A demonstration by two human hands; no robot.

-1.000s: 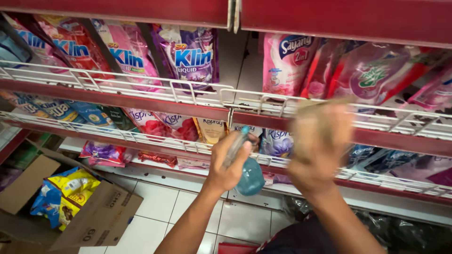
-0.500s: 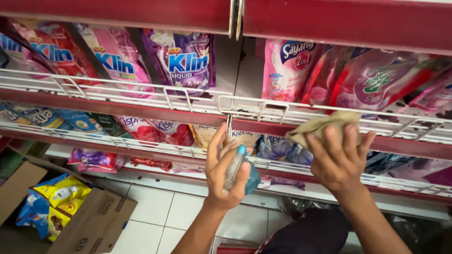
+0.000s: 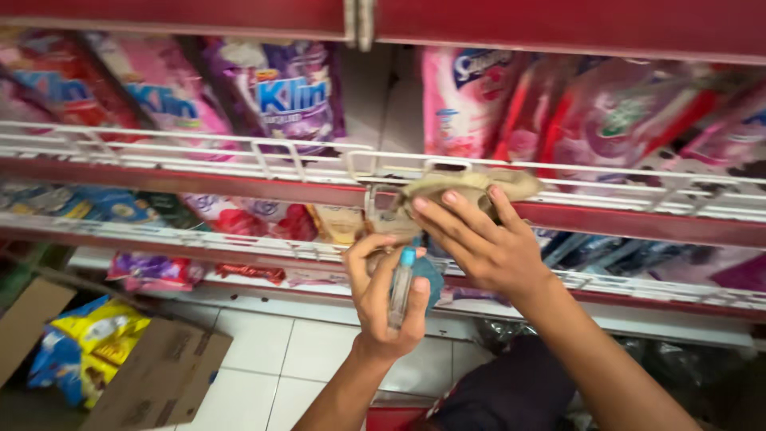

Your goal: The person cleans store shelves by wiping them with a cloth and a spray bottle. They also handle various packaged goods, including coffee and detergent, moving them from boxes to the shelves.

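Left hand (image 3: 383, 299) at frame centre, fingers wrapped around a small spray bottle (image 3: 401, 285) (blue cap), right hand (image 3: 479, 243) fingers spread, pressing a beige cloth (image 3: 471, 185) against the red shelf edge (image 3: 239, 182), cardboard box (image 3: 152, 375) lower left

Matt cloth (image 3: 471, 187) — glossy plastic pouches (image 3: 275, 96).

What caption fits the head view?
Right hand presses a cloth on the shelf rail; left hand holds a bottle.

Blurred pouches (image 3: 614, 120); spray bottle (image 3: 401, 283) mostly hidden by fingers.
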